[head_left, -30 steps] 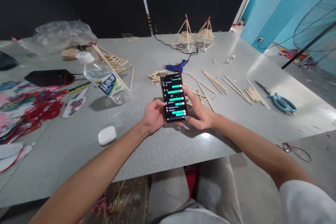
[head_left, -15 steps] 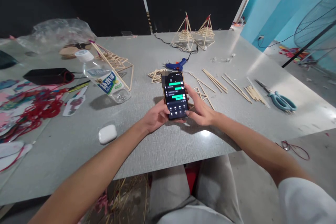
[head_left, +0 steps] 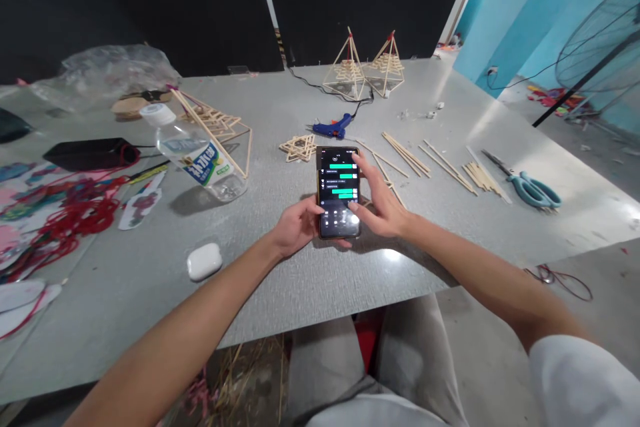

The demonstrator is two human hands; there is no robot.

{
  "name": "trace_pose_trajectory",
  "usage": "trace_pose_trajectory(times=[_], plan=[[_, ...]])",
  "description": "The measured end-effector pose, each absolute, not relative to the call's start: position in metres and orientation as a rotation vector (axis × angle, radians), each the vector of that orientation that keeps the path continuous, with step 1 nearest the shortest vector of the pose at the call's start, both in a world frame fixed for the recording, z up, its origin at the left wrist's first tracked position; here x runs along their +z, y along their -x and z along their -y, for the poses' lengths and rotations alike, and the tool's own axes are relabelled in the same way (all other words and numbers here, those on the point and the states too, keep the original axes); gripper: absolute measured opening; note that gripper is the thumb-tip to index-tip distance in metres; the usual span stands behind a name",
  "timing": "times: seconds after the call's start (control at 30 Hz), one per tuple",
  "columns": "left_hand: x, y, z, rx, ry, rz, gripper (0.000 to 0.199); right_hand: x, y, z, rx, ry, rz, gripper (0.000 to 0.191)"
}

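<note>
A dark smartphone (head_left: 339, 190) with a lit chat screen is held upright over the grey table, near its front edge. My left hand (head_left: 299, 225) grips its lower left side, the thumb at the screen's edge and fingers partly hidden behind it. My right hand (head_left: 381, 203) is at the phone's right side, its index finger by the top right corner and its thumb over the lower screen. Just behind the phone lies a star-shaped stick frame (head_left: 299, 147). Other thin sticks, joined in a frame, are partly hidden behind my right hand.
A bottle (head_left: 195, 157), a white case (head_left: 204, 262) and red cords (head_left: 83, 213) are on the left. Behind are a blue glue gun (head_left: 333, 127) and two stick pyramids (head_left: 349, 73). Loose sticks (head_left: 406, 155) and scissors (head_left: 533, 190) lie right on the grey table (head_left: 280, 293).
The phone has shifted slightly right and down and stands straighter. My right thumb has moved up over the screen, and my right index finger is now at the phone's upper corner.
</note>
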State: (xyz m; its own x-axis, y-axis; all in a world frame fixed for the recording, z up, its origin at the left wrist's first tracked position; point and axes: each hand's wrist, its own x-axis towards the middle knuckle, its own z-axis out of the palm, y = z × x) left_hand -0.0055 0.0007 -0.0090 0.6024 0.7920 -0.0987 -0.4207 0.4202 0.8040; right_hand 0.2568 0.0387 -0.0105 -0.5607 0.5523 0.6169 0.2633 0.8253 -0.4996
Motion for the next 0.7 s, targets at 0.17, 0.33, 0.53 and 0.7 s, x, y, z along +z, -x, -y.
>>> trace_pose_trajectory(times=[0.17, 0.33, 0.53, 0.7], plan=[[-0.010, 0.006, 0.003, 0.724, -0.959, -0.461, 0.058, -0.003, -0.251, -0.032, 0.488, 0.762, 2.104, 0.083], [-0.011, 0.004, 0.002, 0.717, -0.978, -0.449, 0.056, 0.003, -0.247, -0.027, 0.600, 0.727, 2.058, 0.057], [-0.001, 0.001, 0.006, 0.751, -0.963, -0.439, 0.061, 0.000, -0.249, -0.043, 1.190, 0.656, 1.589, 0.094], [-0.001, 0.001, 0.008, 0.734, -1.008, -0.487, 0.068, -0.004, -0.244, -0.046, 1.346, 0.737, 1.575, 0.092]])
